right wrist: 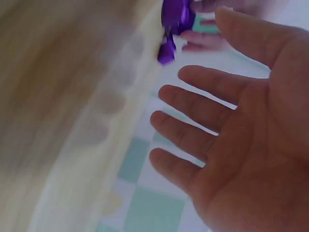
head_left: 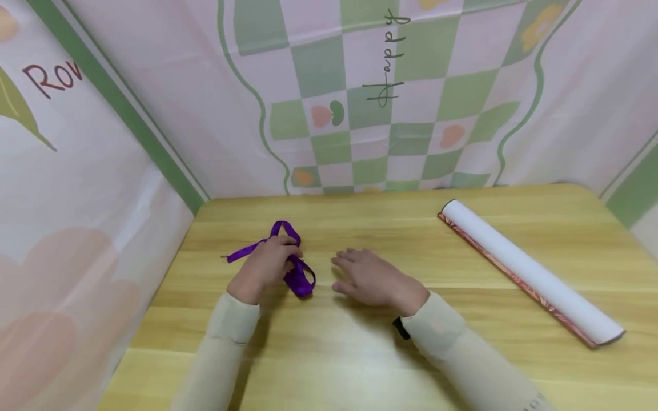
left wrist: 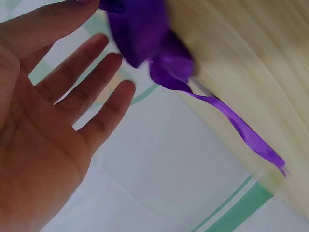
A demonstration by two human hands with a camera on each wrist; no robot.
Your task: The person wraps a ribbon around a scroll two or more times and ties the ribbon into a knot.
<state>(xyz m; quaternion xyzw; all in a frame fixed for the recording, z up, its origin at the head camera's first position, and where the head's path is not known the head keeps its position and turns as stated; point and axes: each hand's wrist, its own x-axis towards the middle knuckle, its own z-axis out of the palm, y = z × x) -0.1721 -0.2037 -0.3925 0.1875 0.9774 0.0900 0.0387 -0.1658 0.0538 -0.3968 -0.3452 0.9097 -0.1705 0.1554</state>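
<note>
One glossy purple ribbon (head_left: 298,282) looks soft, slippery, best gripped mid-bunch; our left hand (head_left: 267,264) pinches it; our right hand (head_left: 374,278) spreads at three o'clock.

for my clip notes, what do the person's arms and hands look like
The left sleeve and right sleeve are cream. Dark lettering, cut off by the frame, marks the right one; a small black piece shows under its cuff. The left hand and right hand are ungloved.
</note>
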